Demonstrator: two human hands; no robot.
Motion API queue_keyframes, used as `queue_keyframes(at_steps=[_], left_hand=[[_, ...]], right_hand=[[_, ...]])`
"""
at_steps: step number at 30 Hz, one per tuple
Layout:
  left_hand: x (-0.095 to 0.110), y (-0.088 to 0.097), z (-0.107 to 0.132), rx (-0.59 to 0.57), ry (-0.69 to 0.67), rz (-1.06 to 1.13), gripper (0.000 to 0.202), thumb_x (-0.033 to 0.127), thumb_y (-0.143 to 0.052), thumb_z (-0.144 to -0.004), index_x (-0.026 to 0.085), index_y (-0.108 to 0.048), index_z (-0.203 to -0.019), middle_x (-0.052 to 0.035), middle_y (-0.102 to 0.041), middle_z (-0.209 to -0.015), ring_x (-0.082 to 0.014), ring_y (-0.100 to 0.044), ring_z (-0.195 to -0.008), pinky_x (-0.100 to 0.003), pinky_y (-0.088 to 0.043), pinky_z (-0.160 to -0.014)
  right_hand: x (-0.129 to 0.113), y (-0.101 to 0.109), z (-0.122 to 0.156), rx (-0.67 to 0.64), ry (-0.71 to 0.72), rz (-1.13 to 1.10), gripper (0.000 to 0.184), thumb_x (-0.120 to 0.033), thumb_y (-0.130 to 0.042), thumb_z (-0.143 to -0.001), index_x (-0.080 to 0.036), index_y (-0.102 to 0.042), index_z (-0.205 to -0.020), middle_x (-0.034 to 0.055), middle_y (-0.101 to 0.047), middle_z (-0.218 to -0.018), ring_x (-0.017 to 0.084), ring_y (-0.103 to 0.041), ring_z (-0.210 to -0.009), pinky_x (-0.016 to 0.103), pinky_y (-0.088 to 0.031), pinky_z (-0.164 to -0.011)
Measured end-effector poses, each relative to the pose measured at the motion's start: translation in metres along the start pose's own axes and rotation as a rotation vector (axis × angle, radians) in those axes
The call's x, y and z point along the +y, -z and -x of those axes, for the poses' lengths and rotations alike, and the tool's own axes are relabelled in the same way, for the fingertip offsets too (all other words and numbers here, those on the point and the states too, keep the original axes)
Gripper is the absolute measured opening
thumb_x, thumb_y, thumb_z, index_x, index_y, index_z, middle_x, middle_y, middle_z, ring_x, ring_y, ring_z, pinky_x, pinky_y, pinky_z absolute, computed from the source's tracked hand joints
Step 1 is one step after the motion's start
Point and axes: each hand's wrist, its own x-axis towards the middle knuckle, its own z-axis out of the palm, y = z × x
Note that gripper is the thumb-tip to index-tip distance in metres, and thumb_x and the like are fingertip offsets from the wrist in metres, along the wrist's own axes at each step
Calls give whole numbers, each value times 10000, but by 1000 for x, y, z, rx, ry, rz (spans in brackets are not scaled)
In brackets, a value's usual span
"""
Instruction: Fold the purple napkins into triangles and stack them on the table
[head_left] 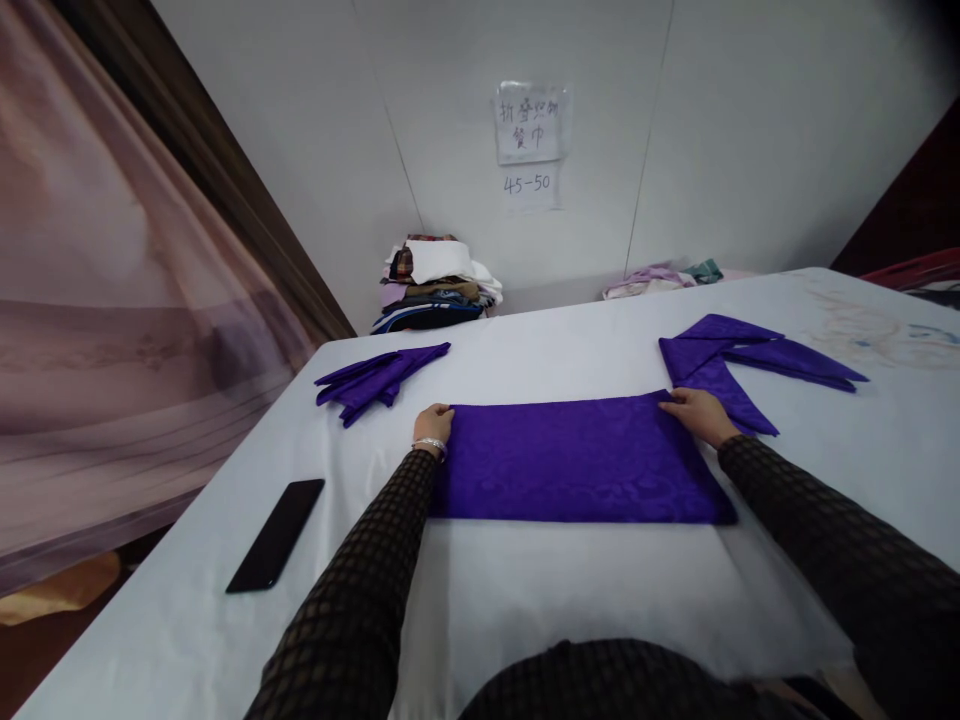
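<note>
A purple cloth napkin point(562, 460), folded into a wide rectangle, lies in front of me on the white-covered table point(540, 580). Its far left corner is pinched by my left hand point(433, 425), which has a bracelet at the wrist. At the far right corner, my right hand point(701, 413) grips the cloth between thumb and fingers. Just beyond that hand rests a purple napkin folded into an angular shape point(720, 370). Another purple napkin, gathered into pleats point(379, 378), lies past my left hand.
A black phone point(276, 537) lies on the left of the table. Against the wall stand a stack of folded clothes point(435, 285) and a lower pile of fabric point(656, 280). Handwritten paper signs point(532, 125) hang above. A pink curtain point(127, 300) drapes along the left side.
</note>
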Motion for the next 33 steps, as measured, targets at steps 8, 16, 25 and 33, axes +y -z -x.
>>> queue_keyframes(at_steps=[8,16,25,33], left_hand=[[0,3,-1,33,-46,-82,344,342,-554,-793,113,-636,-1035,-131,-676,-1007,-225,-622,-908,-317,-460,-813],[14,1,86,-142,-525,-138,388,382,-536,-823,195,-566,-1161,-77,-553,-1280,-209,-462,-1220,-371,-336,-1051],[30,-36,156,-433,-816,-481,608,527,-390,-874,196,-350,-1383,-95,-271,-1492,-260,-182,-1386,-518,-162,-1110],[24,-38,149,-405,-833,-510,613,547,-342,-882,206,-343,-1392,-87,-278,-1488,-254,-183,-1387,-509,-158,-1113]], right_hand=[[6,2,3,105,37,143,459,-429,-506,-796,-127,-578,-1133,113,-665,-952,256,-615,-849,351,-461,-730],[-64,-18,96,-18,497,-3,482,-478,-401,-893,-159,-541,-1225,129,-533,-1288,247,-457,-1214,413,-351,-1026],[-146,-61,162,-409,662,93,729,-625,-344,-867,-168,-277,-1431,134,-232,-1492,265,-152,-1381,516,-112,-1098],[-32,-19,154,-148,301,338,672,-597,-266,-897,-184,-292,-1426,106,-259,-1484,257,-191,-1372,515,-149,-1087]])
